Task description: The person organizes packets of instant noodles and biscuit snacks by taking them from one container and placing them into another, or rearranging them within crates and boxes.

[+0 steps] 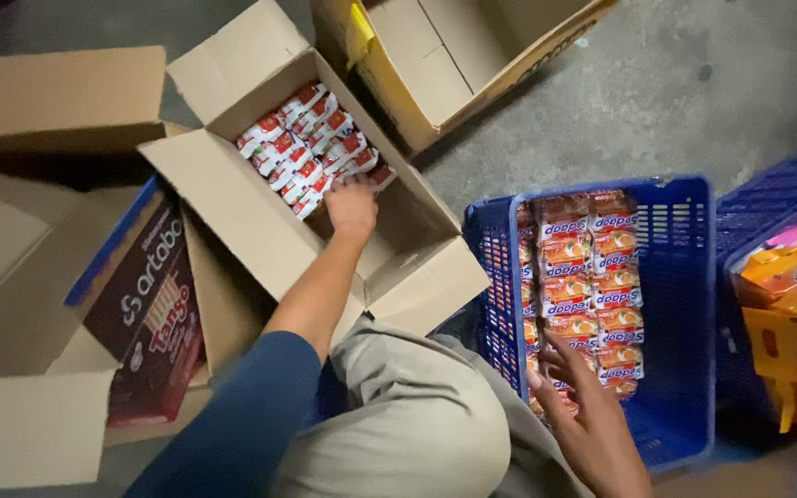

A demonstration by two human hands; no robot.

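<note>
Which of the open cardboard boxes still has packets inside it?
The open brown cardboard box in the middle, where the left hand reaches: it holds red and white packets. The open yellowish cardboard box above it shows only a bare bottom.

I see open room in the near right half of the cardboard box (398,231) beside the red packets (311,143), and the blue crate (680,304) free right of its orange packets (583,277), flaps crowding around.
</note>
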